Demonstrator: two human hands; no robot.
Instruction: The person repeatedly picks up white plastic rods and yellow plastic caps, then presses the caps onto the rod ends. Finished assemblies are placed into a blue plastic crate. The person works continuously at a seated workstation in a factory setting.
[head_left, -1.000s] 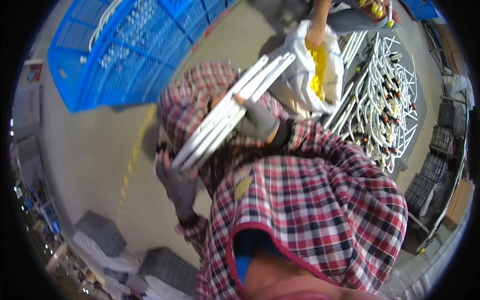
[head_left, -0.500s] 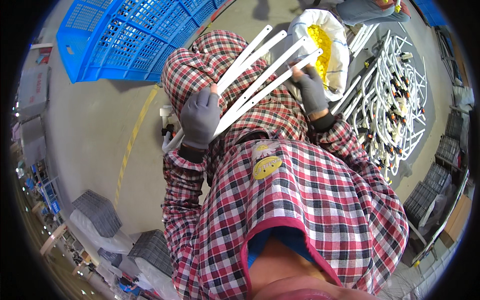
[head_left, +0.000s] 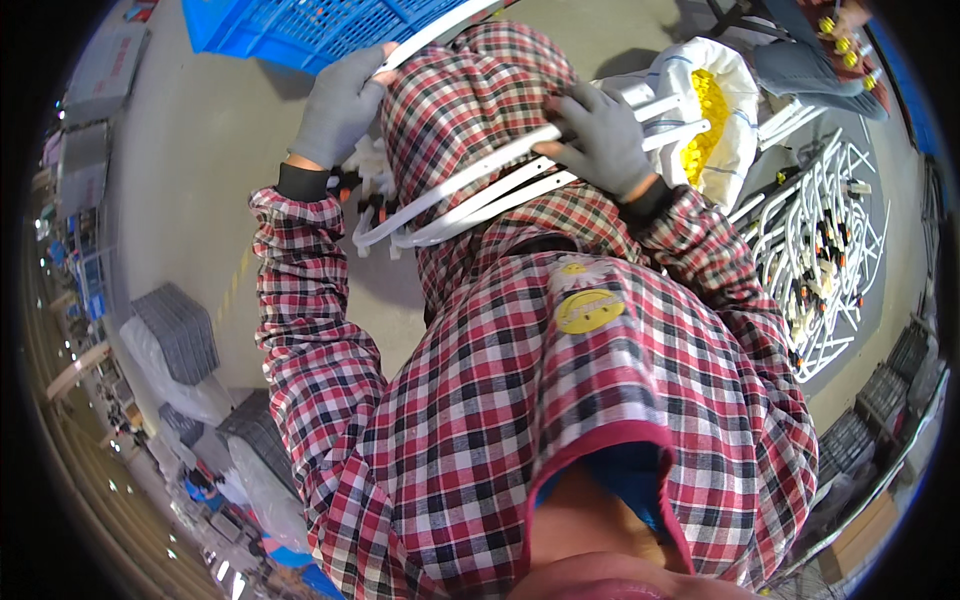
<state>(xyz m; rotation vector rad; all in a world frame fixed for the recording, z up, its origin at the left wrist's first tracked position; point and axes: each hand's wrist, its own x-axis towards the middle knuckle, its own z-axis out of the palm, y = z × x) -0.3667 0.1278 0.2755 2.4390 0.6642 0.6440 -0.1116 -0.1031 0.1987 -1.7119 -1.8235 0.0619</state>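
My left hand [head_left: 345,108], in a grey glove with bare fingertips, pinches a white tube [head_left: 436,36] beside the blue crate. The tube slants up to the right past my knee. My right hand [head_left: 603,140], gloved alike, is closed around several white tubes [head_left: 478,205] that lie across my lap. Their flattened ends, with small holes, point at a white woven sack [head_left: 742,110]. Small yellow pieces [head_left: 708,125] fill the sack's mouth; their exact kind is too small to tell. The curved ends of the held tubes hang left of my thigh, next to white and black fittings [head_left: 372,190].
A big blue plastic crate [head_left: 330,35] stands ahead on the left. On the right lies a heap of bent white tubes [head_left: 815,245] with black and orange fittings. Another person's leg [head_left: 815,70] is beyond the sack. Grey baskets [head_left: 172,330] stand at the left.
My left hand has moved up and left with one tube towards the crate. My right hand has shifted inward and now grips the other tubes on my lap. My view has turned slightly.
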